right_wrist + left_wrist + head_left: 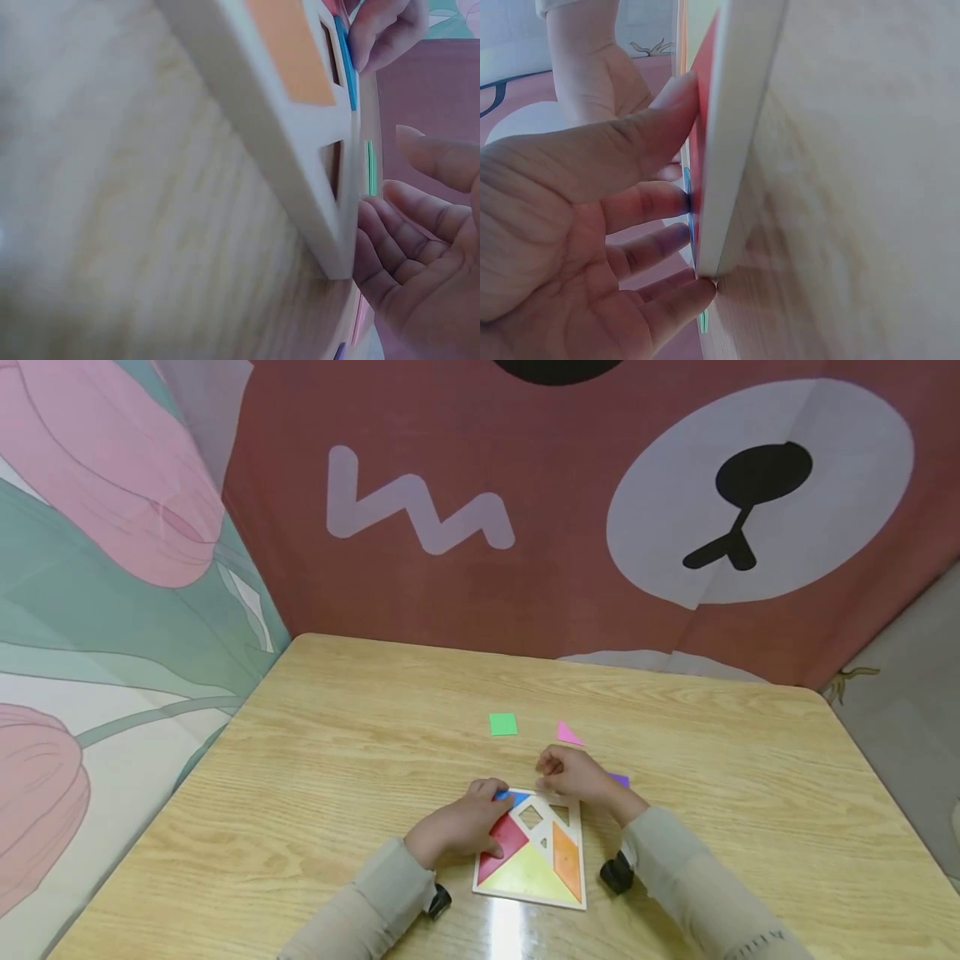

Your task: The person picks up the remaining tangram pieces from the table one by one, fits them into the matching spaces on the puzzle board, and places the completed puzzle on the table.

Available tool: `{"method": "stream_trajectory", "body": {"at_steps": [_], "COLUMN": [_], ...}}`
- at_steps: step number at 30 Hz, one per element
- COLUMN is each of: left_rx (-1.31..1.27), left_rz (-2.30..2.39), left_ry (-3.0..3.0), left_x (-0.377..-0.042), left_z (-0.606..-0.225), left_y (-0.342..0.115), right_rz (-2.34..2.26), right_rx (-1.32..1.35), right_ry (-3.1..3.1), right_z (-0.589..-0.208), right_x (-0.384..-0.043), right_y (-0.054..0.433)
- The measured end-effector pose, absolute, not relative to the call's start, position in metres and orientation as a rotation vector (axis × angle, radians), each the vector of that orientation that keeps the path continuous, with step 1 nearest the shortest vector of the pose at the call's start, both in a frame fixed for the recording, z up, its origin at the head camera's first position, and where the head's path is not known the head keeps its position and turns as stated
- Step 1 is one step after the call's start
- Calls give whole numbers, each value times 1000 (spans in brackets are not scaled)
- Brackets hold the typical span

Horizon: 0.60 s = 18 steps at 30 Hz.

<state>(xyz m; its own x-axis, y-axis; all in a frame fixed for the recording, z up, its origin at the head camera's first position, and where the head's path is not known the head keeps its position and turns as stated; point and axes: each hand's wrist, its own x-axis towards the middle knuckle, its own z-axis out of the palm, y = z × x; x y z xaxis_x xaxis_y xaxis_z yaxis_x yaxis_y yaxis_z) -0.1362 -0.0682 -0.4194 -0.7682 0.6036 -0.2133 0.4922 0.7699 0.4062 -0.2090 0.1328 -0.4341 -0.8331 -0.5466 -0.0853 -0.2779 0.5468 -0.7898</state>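
A tangram board (534, 906) with a pale frame lies on the table. Seated in it are a red triangle (510, 839), a yellow triangle (528, 872), an orange parallelogram (566, 858) and a blue triangle (519, 797). A square hole (531, 815) and two triangular holes show bare. My left hand (465, 822) rests on the board's left side; its thumb (676, 94) touches the red triangle and its fingers reach the blue piece and the far edge. Over the far right corner, my right hand (576, 774) has loosely bent fingers (390, 247) with nothing between them.
Beyond the board lie a green square (503, 724) and a pink triangle (568, 734). A purple piece (621, 779) is partly hidden behind the right wrist. The wooden table (360, 718) meets a printed cloth (450, 593) at the back.
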Motion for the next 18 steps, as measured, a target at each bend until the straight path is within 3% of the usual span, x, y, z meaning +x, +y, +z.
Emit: {"method": "stream_trajectory", "body": {"at_steps": [18], "left_rx": [833], "left_rz": [486], "left_ry": [2616], "left_x": [-135], "left_z": [-414], "left_y": [-68], "right_rz": [-1070], "right_rx": [-646], "right_ry": [2500], "right_z": [-424], "right_x": [-224], "right_y": [114]}}
